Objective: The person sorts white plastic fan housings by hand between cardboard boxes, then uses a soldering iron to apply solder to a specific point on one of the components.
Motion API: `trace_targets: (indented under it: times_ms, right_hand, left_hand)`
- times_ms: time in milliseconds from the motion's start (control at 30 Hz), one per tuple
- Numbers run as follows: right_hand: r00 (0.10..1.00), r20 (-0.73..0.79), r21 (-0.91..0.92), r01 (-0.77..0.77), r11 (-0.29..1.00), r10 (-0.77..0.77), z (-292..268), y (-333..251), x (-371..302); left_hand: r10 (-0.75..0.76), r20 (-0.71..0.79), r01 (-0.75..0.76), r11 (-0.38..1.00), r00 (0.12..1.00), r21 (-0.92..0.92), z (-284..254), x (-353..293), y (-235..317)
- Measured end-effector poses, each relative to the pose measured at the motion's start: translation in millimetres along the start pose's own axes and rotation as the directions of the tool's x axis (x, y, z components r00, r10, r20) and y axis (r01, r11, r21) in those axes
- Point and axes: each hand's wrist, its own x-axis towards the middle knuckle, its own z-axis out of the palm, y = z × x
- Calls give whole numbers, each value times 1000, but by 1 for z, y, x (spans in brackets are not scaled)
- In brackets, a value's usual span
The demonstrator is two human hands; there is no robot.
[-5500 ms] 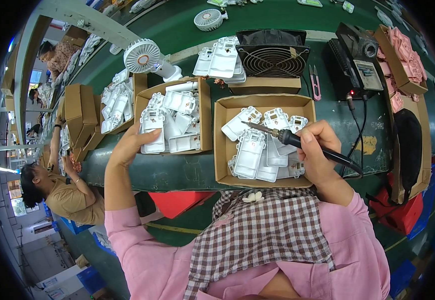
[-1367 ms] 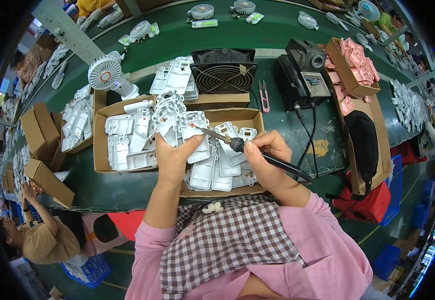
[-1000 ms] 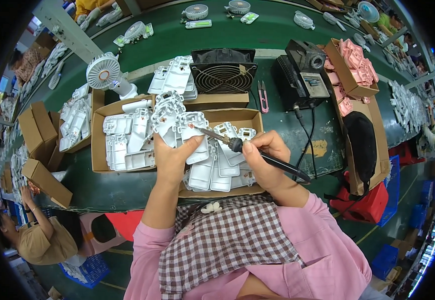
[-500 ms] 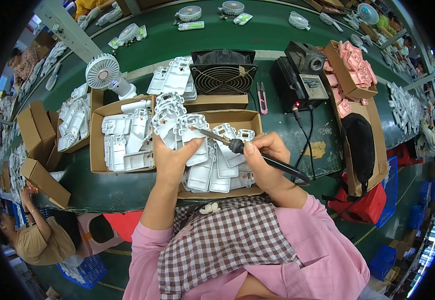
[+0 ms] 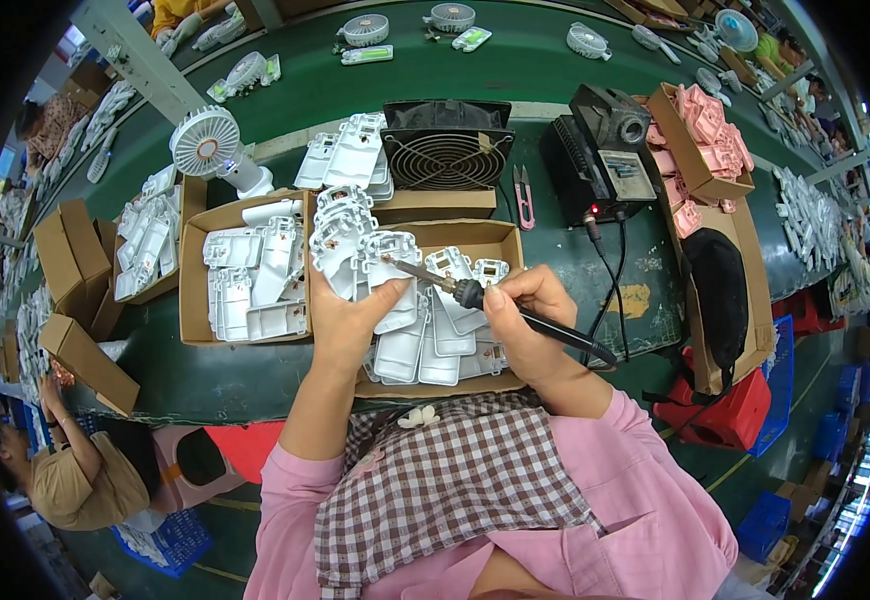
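Note:
My left hand point(image 5: 347, 318) is closed round several white plastic housings point(image 5: 343, 225), fanned out, with small copper-coloured spots at their ends. In my right hand point(image 5: 530, 320) is a soldering iron point(image 5: 535, 322) with a black handle, gripped like a pen. Its metal tip points left and reaches the end of the nearest held housing; whether it touches cannot be made out. Below both hands, a cardboard box point(image 5: 475, 388) holds more white housings point(image 5: 435, 345). A second cardboard box point(image 5: 193, 318) of white housings stands left of my left hand.
Behind stand a black fan point(image 5: 447, 150), a soldering station point(image 5: 595, 150) with a cable, and pink-handled snips point(image 5: 524, 198). A white handheld fan point(image 5: 210, 150) is at left. Pink parts point(image 5: 710, 130) fill a box at right. A green conveyor point(image 5: 515, 65) carries fan parts; co-workers sit beyond.
The iron's tip has shifted slightly, staying at the same housing's end. Held housings have tilted a little. Fan parts on the conveyor have moved a bit to the left.

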Motion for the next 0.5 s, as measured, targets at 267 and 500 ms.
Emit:
trace_targets:
  times_ms: [267, 500]
  right_hand:
    - [1000, 1, -4, -15, 1000, 15, 0, 0, 1]
    - [1000, 2, 42, 2, 999, -2, -1, 0, -1]
  left_hand:
    - [-7, 5, 7, 1000, 1000, 9, -1, 0, 0]
    - [-13, 8, 13, 1000, 1000, -12, -1, -1, 2]
